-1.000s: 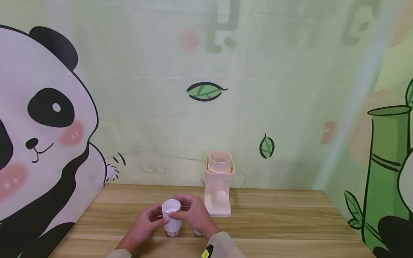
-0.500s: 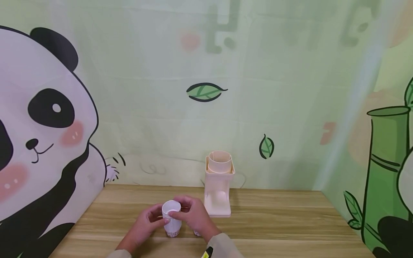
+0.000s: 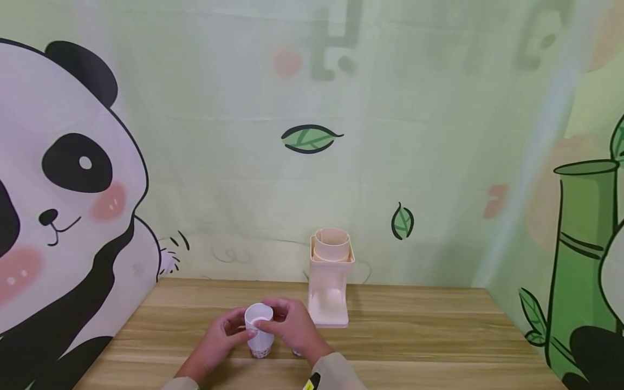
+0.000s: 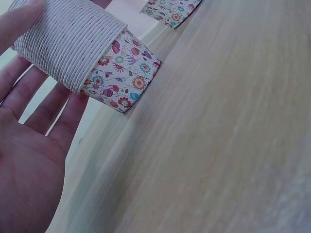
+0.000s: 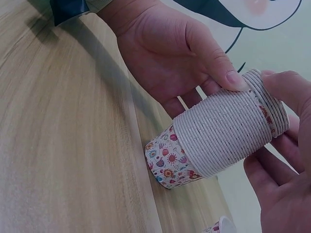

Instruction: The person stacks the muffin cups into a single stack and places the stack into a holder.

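Note:
A tall stack of nested paper cups [image 3: 260,338] stands upright on the table, white ribbed rims above and a floral print [image 5: 167,160] at its base. My left hand [image 3: 218,337] holds it from the left, with the thumb on the rims [image 4: 73,43] and the fingers behind. My right hand [image 3: 292,324] pinches the top few cups [image 5: 272,109], where a thin floral gap parts them from the stack below. Behind my right hand, another floral cup [image 4: 172,9] is mostly hidden in the head view; its edge [image 5: 224,225] shows in the right wrist view.
A pale pink stand [image 3: 328,303] with a round tube [image 3: 332,245] in its top stands behind my right hand, near the wall. The wood-grain table [image 3: 414,330] meets a printed panda backdrop [image 3: 219,162] at its back edge.

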Available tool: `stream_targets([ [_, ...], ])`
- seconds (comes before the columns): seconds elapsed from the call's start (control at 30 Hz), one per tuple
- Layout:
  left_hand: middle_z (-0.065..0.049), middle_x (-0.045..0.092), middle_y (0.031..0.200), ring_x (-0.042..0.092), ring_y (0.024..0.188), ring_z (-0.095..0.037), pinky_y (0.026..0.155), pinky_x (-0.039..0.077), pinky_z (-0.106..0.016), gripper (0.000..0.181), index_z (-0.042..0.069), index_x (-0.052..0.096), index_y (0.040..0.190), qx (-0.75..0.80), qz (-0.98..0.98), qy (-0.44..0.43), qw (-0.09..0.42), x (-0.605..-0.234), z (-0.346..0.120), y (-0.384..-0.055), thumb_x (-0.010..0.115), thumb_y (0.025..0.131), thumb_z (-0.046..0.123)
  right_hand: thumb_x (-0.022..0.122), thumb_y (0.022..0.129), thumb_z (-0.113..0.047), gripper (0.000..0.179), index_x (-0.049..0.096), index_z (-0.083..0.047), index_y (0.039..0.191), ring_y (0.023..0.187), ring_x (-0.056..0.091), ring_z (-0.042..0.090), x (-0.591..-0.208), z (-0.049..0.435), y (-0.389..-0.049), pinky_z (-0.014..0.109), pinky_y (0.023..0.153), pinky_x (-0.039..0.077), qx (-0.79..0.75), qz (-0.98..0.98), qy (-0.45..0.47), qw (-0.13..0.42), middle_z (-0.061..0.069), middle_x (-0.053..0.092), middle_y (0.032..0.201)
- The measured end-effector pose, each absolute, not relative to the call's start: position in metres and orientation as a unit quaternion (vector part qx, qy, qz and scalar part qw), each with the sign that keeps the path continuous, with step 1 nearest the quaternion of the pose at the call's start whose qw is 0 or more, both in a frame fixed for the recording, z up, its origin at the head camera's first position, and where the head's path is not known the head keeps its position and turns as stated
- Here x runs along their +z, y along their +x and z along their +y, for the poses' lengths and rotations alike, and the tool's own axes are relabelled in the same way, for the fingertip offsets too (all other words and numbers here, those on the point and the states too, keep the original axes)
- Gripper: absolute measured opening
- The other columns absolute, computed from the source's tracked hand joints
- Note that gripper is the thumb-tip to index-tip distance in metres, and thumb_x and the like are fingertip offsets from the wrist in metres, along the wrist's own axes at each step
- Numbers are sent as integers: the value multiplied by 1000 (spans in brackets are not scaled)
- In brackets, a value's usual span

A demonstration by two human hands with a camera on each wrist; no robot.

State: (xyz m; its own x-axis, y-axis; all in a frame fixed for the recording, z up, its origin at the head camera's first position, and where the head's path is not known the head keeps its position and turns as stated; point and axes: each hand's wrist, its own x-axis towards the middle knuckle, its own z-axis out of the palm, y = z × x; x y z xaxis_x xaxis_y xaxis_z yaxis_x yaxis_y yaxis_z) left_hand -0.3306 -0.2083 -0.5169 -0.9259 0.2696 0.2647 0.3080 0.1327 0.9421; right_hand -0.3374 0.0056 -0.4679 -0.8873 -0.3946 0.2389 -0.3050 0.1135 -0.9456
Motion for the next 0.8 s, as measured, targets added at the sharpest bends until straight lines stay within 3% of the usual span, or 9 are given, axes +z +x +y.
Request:
stream_targets([
  [0.23, -27, 64, 133, 64, 111, 0, 97, 50, -17, 54, -7, 53, 140, -626, -759, -179, 12, -518, -209, -332, 73, 94, 12, 83, 88, -23, 48, 69, -4, 129, 105, 72, 17, -469, 7, -339, 26, 89, 59, -615, 751, -239, 38, 8, 75, 119],
  [0.4, -22, 66, 132, 65, 111, -2, 98, 50, -17, 54, -4, 55, 140, -622, -764, -169, 8, -519, -209, -333, 75, 93, 14, 83, 87, -27, 49, 69, -8, 130, 112, 71, 20, -471, 7, -339, 38, 99, 57, -608, 757, -236, 29, 7, 74, 124],
  [0.53, -23, 66, 132, 66, 113, -4, 99, 49, -18, 53, -3, 55, 140, -619, -765, -176, 4, -519, -210, -334, 74, 93, 15, 83, 87, -30, 48, 70, -10, 129, 118, 68, 22, -475, 7, -337, 47, 105, 53, -603, 764, -230, 4, 5, 74, 125],
  [0.8, -23, 66, 131, 66, 112, -2, 99, 50, -19, 52, -4, 55, 139, -624, -760, -181, 6, -518, -210, -334, 74, 94, 14, 85, 84, -32, 47, 72, -11, 125, 120, 67, 23, -476, 10, -330, 45, 106, 53, -583, 781, -219, -48, 4, 74, 126],
])
